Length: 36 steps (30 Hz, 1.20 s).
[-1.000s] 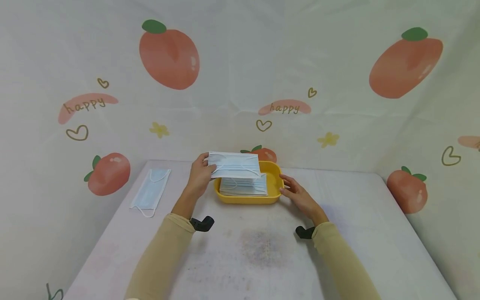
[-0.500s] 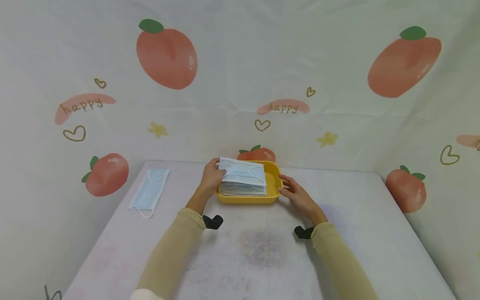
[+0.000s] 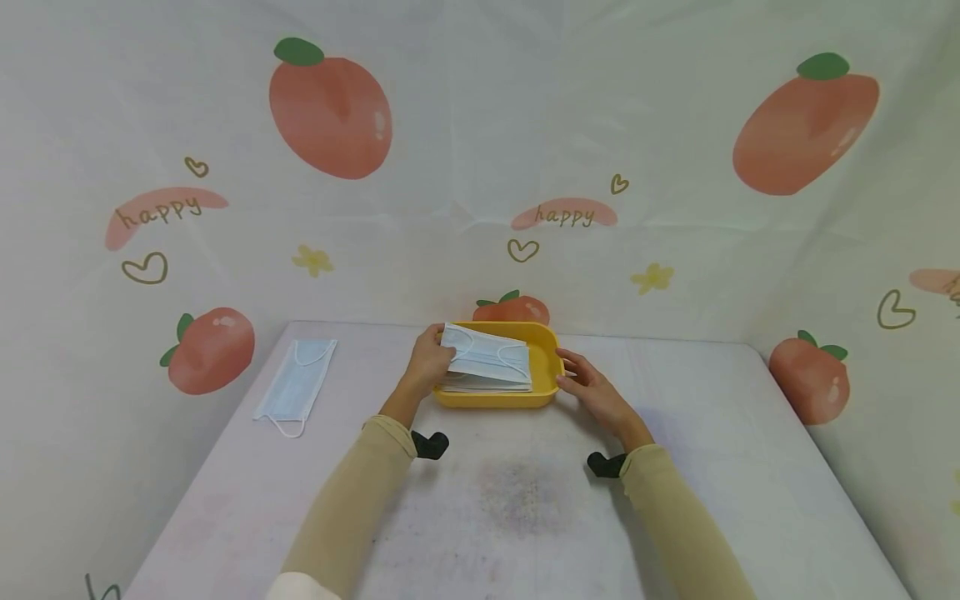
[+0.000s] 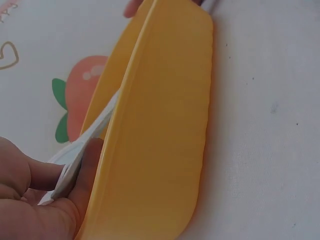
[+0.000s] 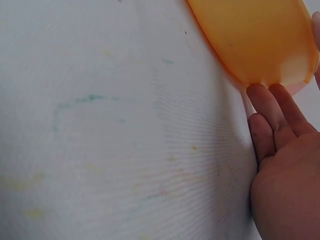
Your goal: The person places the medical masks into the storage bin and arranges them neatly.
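In the head view my left hand (image 3: 429, 364) is at the left end of a yellow tray (image 3: 546, 367). Its thumb and fingers pinch the left edge of a light-blue pleated face mask (image 3: 487, 354), which slants over a stack of masks (image 3: 491, 385) in the tray. The left wrist view shows the pinched edge of the white-lined mask (image 4: 75, 167) just inside the tray's rim (image 4: 127, 82). My right hand (image 3: 596, 396) touches the tray's right end. In the right wrist view its extended fingers (image 5: 265, 102) rest against the tray's outer wall (image 5: 255, 40).
Another blue face mask (image 3: 296, 382) lies flat on the table at the left, its ear loops spread out. A pale cloth covers the table (image 3: 487, 517), with a greyish stain in front of the tray. Behind the table hangs a white curtain (image 3: 450, 125) printed with fruit.
My left hand has moved right and down, lowering the pinched mask from above the tray onto the stack inside it. My right hand has stayed at the tray's right end.
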{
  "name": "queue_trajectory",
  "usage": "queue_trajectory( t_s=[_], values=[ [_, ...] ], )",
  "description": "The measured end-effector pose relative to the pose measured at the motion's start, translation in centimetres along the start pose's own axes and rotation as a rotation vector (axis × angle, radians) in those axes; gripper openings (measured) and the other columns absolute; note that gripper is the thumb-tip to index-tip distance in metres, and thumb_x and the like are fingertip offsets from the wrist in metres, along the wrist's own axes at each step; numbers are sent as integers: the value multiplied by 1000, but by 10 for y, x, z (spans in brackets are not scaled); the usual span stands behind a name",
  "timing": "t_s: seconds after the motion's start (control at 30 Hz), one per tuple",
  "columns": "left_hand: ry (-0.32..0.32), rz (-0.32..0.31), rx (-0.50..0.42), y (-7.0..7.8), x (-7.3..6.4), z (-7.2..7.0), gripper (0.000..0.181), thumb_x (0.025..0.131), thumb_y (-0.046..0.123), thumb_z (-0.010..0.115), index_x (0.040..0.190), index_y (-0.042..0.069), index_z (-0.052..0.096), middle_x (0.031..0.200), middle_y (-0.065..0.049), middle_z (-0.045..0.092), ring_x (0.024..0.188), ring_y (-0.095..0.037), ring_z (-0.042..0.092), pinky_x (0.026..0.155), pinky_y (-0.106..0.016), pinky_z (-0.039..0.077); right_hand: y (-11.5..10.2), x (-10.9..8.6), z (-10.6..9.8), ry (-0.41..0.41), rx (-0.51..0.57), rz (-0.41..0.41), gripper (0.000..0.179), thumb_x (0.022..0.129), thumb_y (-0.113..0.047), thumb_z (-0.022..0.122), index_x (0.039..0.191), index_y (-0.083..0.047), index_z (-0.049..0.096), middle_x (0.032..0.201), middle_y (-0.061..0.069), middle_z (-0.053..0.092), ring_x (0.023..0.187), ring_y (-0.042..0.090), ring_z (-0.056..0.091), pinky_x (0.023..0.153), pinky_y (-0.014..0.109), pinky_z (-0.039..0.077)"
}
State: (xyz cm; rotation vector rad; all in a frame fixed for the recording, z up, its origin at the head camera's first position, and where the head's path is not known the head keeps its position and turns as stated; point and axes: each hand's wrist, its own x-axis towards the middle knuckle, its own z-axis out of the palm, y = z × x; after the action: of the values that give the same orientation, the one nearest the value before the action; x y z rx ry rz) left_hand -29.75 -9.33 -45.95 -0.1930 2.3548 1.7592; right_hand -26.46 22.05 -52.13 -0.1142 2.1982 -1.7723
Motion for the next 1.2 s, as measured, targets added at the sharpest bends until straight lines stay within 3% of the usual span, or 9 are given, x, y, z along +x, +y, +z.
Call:
queue_trajectory(
  t_s=[0.33, 0.53, 0.77, 1.2],
  values=[
    [10, 69, 143, 8, -11, -2, 66, 99, 6, 53, 160, 7, 26, 161, -22, 37, 148, -37, 40, 123, -52, 33, 0, 0, 1, 7, -5, -9, 61, 104, -27, 59, 159, -26, 32, 168, 16, 25, 155, 38, 25, 127, 61, 19],
    [37, 102, 234, 10, -12, -5, 67, 100, 9, 52, 161, 10, 24, 161, -21, 40, 150, -37, 39, 124, -52, 33, 2, 0, 0, 1, -9, -6, 62, 104, -29, 59, 159, -26, 31, 168, 16, 24, 155, 39, 24, 127, 61, 18],
    [91, 181, 297, 12, -17, -9, 65, 98, 11, 54, 158, 6, 29, 159, -22, 39, 148, -40, 39, 122, -55, 34, 3, 0, -1, 4, -18, -8, 63, 103, -30, 60, 159, -26, 31, 168, 16, 25, 155, 39, 25, 127, 62, 18],
    [165, 320, 445, 3, -25, -14, 66, 102, 27, 58, 159, 10, 31, 162, -19, 32, 149, -43, 30, 122, -59, 31, 2, 0, 0, 6, -28, 3, 65, 102, -32, 61, 159, -26, 31, 168, 16, 25, 155, 38, 24, 127, 61, 18]
  ],
)
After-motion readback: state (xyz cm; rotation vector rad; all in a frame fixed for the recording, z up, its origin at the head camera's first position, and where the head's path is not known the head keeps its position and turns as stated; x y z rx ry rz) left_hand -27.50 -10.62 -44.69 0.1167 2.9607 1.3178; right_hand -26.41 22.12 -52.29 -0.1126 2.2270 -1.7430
